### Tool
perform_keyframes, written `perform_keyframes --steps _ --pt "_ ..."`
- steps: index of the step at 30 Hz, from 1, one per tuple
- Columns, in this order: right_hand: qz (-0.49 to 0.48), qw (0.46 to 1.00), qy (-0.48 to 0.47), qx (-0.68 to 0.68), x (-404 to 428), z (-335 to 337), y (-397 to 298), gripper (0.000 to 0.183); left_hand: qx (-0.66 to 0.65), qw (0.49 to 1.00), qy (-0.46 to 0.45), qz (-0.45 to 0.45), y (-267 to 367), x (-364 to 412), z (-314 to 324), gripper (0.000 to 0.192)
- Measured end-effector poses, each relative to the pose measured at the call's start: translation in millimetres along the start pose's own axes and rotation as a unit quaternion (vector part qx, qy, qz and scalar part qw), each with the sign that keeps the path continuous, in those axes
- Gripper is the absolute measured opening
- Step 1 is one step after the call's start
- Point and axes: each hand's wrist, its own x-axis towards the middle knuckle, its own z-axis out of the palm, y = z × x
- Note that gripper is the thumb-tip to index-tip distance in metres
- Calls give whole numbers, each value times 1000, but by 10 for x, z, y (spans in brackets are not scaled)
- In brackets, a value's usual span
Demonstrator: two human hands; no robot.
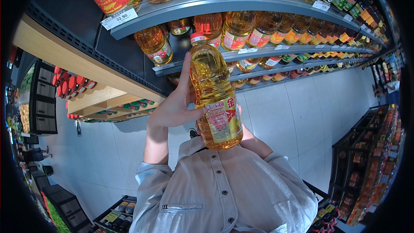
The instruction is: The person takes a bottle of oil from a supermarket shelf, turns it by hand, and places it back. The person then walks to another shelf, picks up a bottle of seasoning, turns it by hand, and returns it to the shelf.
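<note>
A clear plastic bottle of golden cooking oil (215, 81), with a red cap and a yellow and red label, is held up before my chest, tilted slightly. My left hand (176, 103) grips its left side, thumb across the label's edge and index finger extended up beside the neck. Behind the bottle's lower part is my right hand (239, 116), mostly hidden, with fingertips showing at both sides of the bottle. Just beyond the cap stand more oil bottles (238, 29) in a row on a dark shelf.
The upper metal shelf (194, 9) carries oil bottles and price tags. At left, a wooden-edged rack (97, 103) holds red-lidded jars (72, 84). Black display racks (352, 155) stand at right and lower left. Pale floor tiles (275, 103) lie below. Other people are far off at both sides.
</note>
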Motion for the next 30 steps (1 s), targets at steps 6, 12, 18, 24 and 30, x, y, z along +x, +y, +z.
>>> perform_keyframes --steps 6,12,18,24,30 --pt "-12 1000 -24 13 84 -15 48 97 -6 1000 -12 -4 2 -33 -83 120" --pt "-16 997 72 25 165 161 164 95 -4 1000 -29 1 3 -125 -264 120" --pt "-38 998 0 58 415 137 356 97 -8 998 -59 8 49 -263 -471 119" --pt "-40 997 -8 66 614 170 552 101 20 997 -76 14 112 -460 -720 119" --pt "-38 998 44 19 744 67 693 102 -15 997 -78 23 119 -587 -906 118"
